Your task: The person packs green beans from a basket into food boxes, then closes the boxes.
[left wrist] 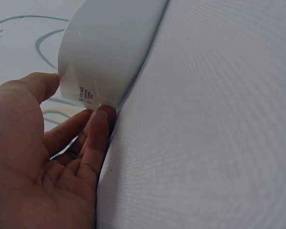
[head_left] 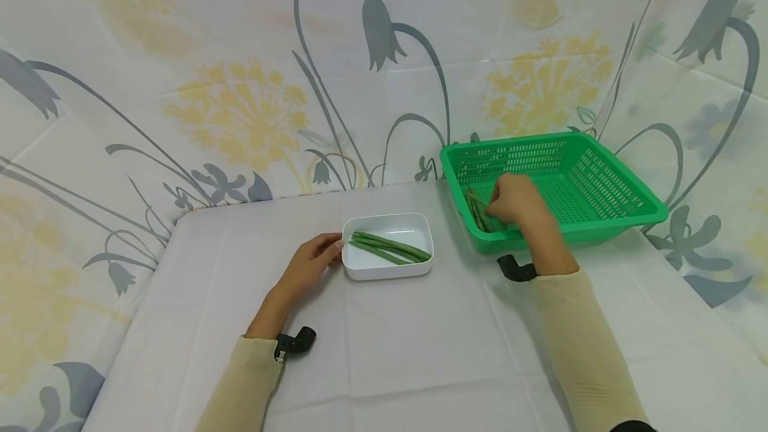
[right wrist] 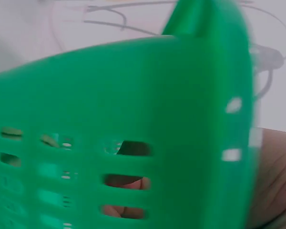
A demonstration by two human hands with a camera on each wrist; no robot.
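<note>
A small white rectangular dish [head_left: 387, 272] stands on the table with several green beans [head_left: 390, 247] lying in it. My left hand [head_left: 309, 262] is at the dish's left end, fingers relaxed; in the left wrist view the thumb [left wrist: 45, 86] meets the upper wall and the fingertips [left wrist: 105, 117] touch low down by the cloth. Inside the green plastic basket [head_left: 555, 239], my right hand [head_left: 517, 202] reaches down with bent fingers beside more green beans [head_left: 478, 211] along the left wall. Its fingertips are hidden, so I cannot tell whether it pinches a bean.
A white cloth [head_left: 396, 352] covers the table. Behind it hangs a white curtain [head_left: 252, 39] with grey and yellow flower prints. The basket's slotted wall [right wrist: 86, 105] and thick rim fill much of the right wrist view.
</note>
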